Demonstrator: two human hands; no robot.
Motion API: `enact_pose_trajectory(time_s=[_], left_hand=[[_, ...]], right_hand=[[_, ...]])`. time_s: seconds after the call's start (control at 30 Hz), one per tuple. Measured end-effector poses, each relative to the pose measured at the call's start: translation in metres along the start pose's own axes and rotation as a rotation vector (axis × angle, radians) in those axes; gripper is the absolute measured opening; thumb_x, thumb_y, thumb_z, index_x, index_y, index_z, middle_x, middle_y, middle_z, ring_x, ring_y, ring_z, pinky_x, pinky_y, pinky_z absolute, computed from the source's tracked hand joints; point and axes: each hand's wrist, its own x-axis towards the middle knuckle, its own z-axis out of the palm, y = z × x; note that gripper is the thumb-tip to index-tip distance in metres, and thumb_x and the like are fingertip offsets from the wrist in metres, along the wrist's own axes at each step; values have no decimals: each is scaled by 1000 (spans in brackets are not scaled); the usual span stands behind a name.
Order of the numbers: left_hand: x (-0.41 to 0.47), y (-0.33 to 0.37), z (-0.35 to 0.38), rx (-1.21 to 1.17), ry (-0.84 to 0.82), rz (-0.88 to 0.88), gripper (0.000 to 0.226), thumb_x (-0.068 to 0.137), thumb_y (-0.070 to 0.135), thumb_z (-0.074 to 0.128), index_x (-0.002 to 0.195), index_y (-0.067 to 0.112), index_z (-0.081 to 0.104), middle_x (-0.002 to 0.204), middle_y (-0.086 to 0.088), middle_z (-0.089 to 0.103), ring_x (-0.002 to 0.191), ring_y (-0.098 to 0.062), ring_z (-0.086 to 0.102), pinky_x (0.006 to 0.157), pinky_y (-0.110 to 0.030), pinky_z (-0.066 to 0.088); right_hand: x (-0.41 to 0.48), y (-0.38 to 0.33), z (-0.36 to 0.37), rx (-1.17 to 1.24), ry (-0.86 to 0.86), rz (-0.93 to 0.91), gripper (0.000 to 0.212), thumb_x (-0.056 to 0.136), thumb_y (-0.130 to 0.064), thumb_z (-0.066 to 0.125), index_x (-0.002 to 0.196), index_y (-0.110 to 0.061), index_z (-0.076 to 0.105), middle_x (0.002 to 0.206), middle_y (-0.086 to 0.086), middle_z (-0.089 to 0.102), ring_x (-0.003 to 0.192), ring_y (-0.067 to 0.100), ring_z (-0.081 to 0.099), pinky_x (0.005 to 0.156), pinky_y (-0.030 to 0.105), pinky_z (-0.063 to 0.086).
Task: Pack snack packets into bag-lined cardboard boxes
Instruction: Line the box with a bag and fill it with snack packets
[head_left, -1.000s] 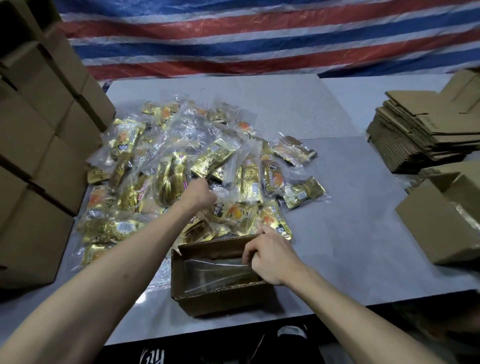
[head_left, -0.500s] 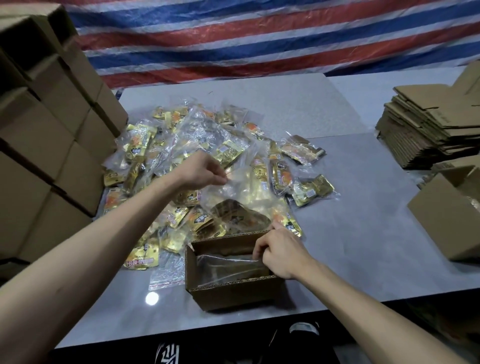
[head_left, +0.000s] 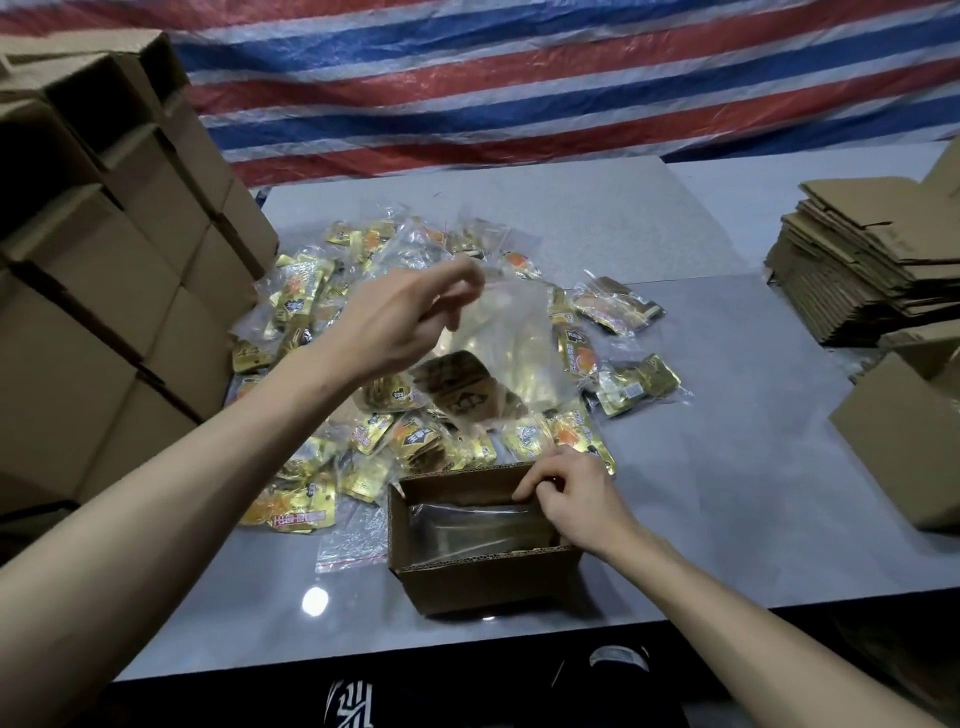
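The left hand (head_left: 400, 322) was raised above the heap, thumb and fingertips pinched on the top edge of a clear plastic bag (head_left: 514, 338). The bag hung from that pinch over the middle of the pile, with brown and gold packets bunched in its lower part; its image was blurred, so their number could not be told.

The right hand (head_left: 571, 499) was low and near the person, its fingers curled over the far right corner of an open cardboard box (head_left: 483, 577), gripping the rim there where the edge of the transparent liner (head_left: 467, 525) met the card. The box stood upright on the grey surface (head_left: 727, 467), close to its near edge, and only the liner showed inside it.

Just beyond the box lay the pile of snack packets (head_left: 306, 291), gold with orange patches, many sealed in clear bags, spread across the surface toward the left. A flat zip bag (head_left: 353, 535) with a red strip lay just beside the box's left wall.

A wall of stacked closed cartons (head_left: 104, 260) stood at the left edge of the surface. At the right rose a stack of flattened cartons (head_left: 857, 260), and nearer, another brown box (head_left: 904, 441). A red, white and blue striped tarpaulin (head_left: 519, 78) hung behind.
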Motion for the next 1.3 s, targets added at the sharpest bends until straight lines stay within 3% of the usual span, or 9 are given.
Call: enact_pose_trajectory(time_s=[0.1, 0.3, 0.53, 0.63, 0.73, 0.83, 0.97, 1.13, 1.3], left_hand=[[-4, 10, -19, -168, 55, -24, 15, 102, 11, 49, 115, 15, 55, 81, 6, 61, 76, -20, 68, 73, -48, 59], [-14, 37, -47, -297, -52, 79, 10, 103, 31, 45, 111, 27, 50, 92, 27, 60, 71, -10, 70, 59, -40, 61], [-30, 59, -38, -480, -227, 112, 14, 101, 18, 49, 107, 28, 55, 94, 30, 62, 78, -10, 71, 65, -43, 62], [-34, 58, -28, -537, -229, 89, 28, 99, -3, 49, 106, 23, 56, 94, 32, 61, 86, 5, 67, 76, -17, 56], [-37, 54, -23, -552, -219, 23, 32, 98, -10, 47, 106, 20, 54, 92, 33, 62, 89, 14, 62, 77, -3, 44], [-39, 49, -21, -575, -197, -11, 32, 98, -9, 48, 106, 21, 56, 93, 33, 62, 89, 14, 61, 77, -3, 42], [-40, 48, -21, -577, -216, -19, 32, 98, -12, 46, 105, 18, 54, 88, 33, 63, 81, 16, 63, 75, -1, 42], [-34, 47, -19, -566, -250, 5, 37, 92, -25, 42, 107, 5, 56, 86, 34, 61, 79, 20, 61, 78, 1, 40], [-30, 48, -19, -501, -223, 87, 29, 92, -27, 43, 107, -7, 57, 85, 16, 58, 72, 19, 60, 73, 4, 39]], right_hand=[[0, 4, 5, 119, 92, 51, 51, 80, 7, 53, 61, -36, 72, 84, -11, 68, 89, -4, 58, 79, 16, 42], [4, 4, 8, 204, 111, 71, 44, 72, 0, 46, 56, -33, 70, 69, -16, 70, 77, 1, 62, 71, 23, 44], [5, 6, 3, 381, 127, -103, 46, 79, 10, 55, 62, -31, 66, 66, -5, 70, 63, 5, 66, 62, 26, 53], [3, 1, 0, 515, 113, -92, 15, 77, -21, 65, 65, -26, 73, 74, -5, 73, 69, 4, 67, 66, 17, 52], [2, 1, -4, 620, 69, -8, 23, 70, -45, 72, 75, -25, 80, 75, 5, 75, 69, 13, 69, 62, 24, 54], [6, 4, -5, 667, 63, 81, 31, 71, -34, 67, 84, -9, 80, 83, 20, 75, 73, 32, 70, 68, 38, 57], [9, 4, -6, 649, 90, 186, 35, 68, -7, 50, 69, -24, 80, 71, 4, 75, 67, 14, 69, 55, 23, 53], [11, 4, -5, 628, 78, 183, 39, 63, -14, 47, 70, -31, 81, 74, -1, 76, 70, 7, 71, 61, 20, 55], [13, 4, -2, 633, 63, 161, 38, 64, -16, 46, 69, -28, 81, 71, 1, 76, 67, 11, 73, 58, 22, 57]])
